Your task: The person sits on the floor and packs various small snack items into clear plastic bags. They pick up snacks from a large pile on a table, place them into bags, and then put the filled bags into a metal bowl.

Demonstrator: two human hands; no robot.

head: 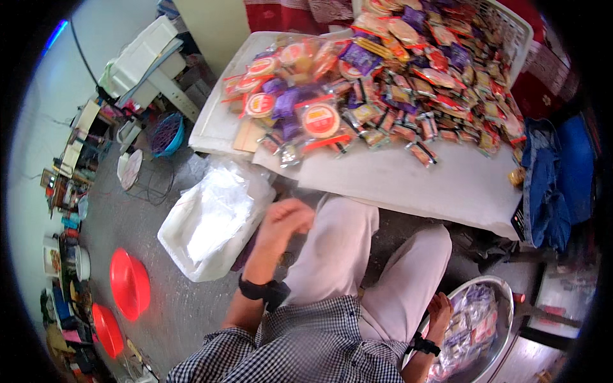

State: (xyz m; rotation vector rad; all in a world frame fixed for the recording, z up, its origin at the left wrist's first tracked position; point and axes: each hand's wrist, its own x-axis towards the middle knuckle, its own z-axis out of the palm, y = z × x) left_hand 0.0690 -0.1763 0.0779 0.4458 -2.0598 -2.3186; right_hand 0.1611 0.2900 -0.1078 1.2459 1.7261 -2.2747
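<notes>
My left hand [289,216], blurred and with fingers curled, is above my left thigh beside a white foam box [179,225] of clear plastic bags [222,210]; nothing shows in it, though its inner side is hidden. At the lower right, my right hand [439,309] rests at the rim of a metal basin [508,306], by filled packets [471,330]; whether it holds anything cannot be seen. Ahead, a heap of wrapped snacks [421,91] covers much of a white tabletop [383,177]. Round wafers in clear wrappers [320,119] and purple packets [286,103] lie at its left.
A white plastic basket [519,33] stands behind the heap. Blue denim cloth [546,191] hangs at the table's right end. Red basins [129,285] and a blue basket [170,139] are on the floor at left. Household goods line the wall.
</notes>
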